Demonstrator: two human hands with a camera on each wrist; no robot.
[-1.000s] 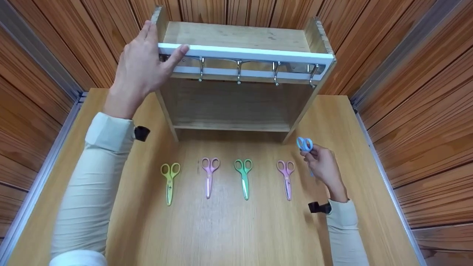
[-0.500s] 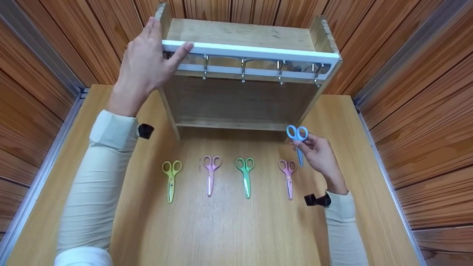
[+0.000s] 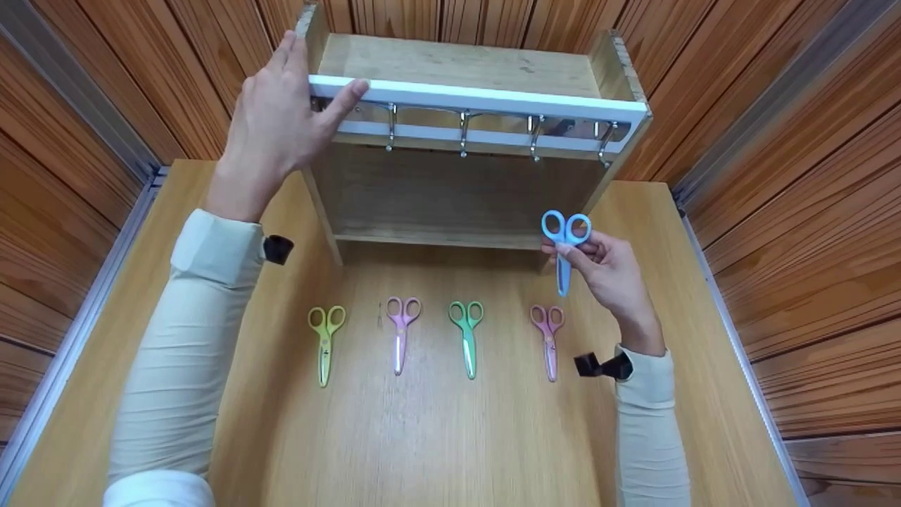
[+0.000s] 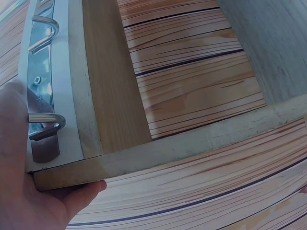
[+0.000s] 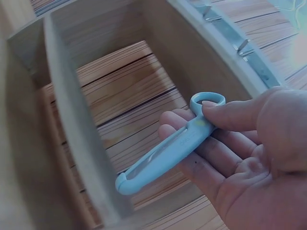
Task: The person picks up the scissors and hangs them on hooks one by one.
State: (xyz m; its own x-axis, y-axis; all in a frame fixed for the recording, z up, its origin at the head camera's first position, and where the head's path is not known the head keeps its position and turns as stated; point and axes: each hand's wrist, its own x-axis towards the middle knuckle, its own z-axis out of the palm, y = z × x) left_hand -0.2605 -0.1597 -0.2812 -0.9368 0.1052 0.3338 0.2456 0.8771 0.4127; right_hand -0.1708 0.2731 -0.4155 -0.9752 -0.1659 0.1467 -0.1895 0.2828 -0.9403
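My right hand (image 3: 616,278) pinches a pair of light blue scissors (image 3: 563,271) between thumb and fingers, just below their loops. These scissors stand loops-up before the right front of a wooden shelf (image 3: 450,193); the right wrist view shows the blades along the fingers. At the shelf's upper left corner, my left hand (image 3: 271,137) holds on, thumb over the white hook rail (image 3: 493,97) and fingers along the outer side. Several metal hooks (image 3: 464,134) hang from this rail, and the left hand partly hides its left end.
On the tabletop (image 3: 394,443) lie yellow-green scissors (image 3: 324,352), pink scissors (image 3: 400,345), green scissors (image 3: 469,345) and another pink pair (image 3: 550,348) in a row. Wood-patterned walls (image 3: 830,232) enclose the table at the back and sides.
My right hand has raised the blue scissors up and slightly left, toward the shelf, turning their loops into fuller view. The left hand keeps its place on the shelf corner.
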